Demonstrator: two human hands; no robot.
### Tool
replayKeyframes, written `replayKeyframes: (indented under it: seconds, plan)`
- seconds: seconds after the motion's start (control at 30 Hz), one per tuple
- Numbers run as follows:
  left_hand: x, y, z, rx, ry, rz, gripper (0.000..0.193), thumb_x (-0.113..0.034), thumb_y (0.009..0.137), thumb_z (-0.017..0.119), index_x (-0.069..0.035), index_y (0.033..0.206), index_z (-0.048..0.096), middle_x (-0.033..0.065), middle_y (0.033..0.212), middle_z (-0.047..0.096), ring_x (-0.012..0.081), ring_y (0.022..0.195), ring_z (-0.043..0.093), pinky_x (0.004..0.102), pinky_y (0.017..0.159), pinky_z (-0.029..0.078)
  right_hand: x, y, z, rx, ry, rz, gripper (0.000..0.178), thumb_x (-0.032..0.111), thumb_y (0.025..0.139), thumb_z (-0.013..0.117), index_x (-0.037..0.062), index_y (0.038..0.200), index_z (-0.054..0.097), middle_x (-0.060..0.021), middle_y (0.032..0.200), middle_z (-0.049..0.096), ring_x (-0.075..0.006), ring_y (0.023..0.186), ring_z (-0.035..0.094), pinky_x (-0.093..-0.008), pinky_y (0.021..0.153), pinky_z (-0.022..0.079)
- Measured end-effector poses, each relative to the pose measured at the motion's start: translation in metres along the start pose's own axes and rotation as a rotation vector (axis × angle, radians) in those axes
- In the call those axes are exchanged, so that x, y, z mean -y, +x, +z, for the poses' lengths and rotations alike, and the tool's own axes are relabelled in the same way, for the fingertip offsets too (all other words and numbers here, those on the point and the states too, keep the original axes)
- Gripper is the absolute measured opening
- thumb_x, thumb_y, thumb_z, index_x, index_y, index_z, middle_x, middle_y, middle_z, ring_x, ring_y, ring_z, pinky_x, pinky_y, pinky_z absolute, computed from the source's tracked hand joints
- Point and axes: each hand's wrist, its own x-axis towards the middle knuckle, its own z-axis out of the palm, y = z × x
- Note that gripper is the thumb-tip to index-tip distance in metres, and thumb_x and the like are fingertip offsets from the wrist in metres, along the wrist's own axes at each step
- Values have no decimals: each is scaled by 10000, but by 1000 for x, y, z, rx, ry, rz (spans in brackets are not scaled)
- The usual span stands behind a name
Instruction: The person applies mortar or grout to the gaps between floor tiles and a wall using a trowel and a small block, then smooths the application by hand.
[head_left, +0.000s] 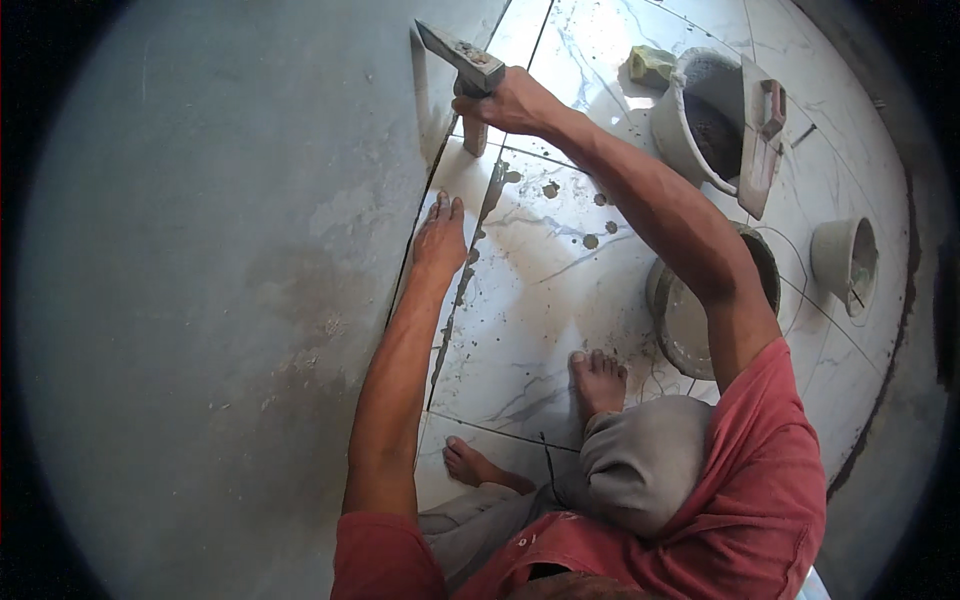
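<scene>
My right hand (512,102) is wrapped round a hammer (462,58) close under its metal head. The head tapers to a thin edge that points away to the far left, and the butt of the wooden handle points down at a narrow strip of white tile (462,172). Whether the butt touches the tile I cannot tell. Flat on the same strip, nearer to me, rests my left hand (441,237) with its fingers stretched out. Along the strip's right side runs a joint with wet grey mortar (466,283), and the grey wall (230,230) rises along its left.
Marbled white floor tiles (530,330) with mortar drops lie around my bare feet. On the right stand a bucket of mortar (685,135), a notched trowel (762,140) against it, a yellowish sponge (652,66), a round basin (672,325) under my right arm, and a small bucket (835,255).
</scene>
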Motion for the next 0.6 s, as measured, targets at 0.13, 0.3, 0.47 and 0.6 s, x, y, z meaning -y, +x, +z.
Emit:
replayKeyframes:
  seconds: [0.13,0.3,0.47,0.6]
  plan:
    - [2,-1,-11,49,-24,-11,509,-20,849,405,18,1351,331,281,1411,269,373,1288,343,392,1049,340,18,-7,-6,-85,129,4,259,308,772,587,67,856,632,-160,804,651,-334,753,631,-397,680,494]
    - [-9,2,-19,95,-20,-42,520,18,844,332,-2,1364,324,245,1435,253,352,1299,332,393,1051,336,16,-14,1,-6,73,70,257,286,766,609,53,871,636,-169,801,653,-322,762,638,-391,683,496]
    - [-3,2,-19,91,-24,-50,528,24,843,312,-23,1368,332,229,1442,249,340,1302,330,389,1054,332,28,-14,1,-47,143,56,260,279,765,602,42,869,631,-165,783,654,-325,745,640,-397,673,496]
    - [3,0,-16,84,-55,-20,547,41,833,300,-45,1372,342,206,1453,240,322,1310,325,374,1069,310,32,-13,3,40,42,108,258,271,765,596,31,852,629,-165,766,653,-325,730,641,-395,657,497]
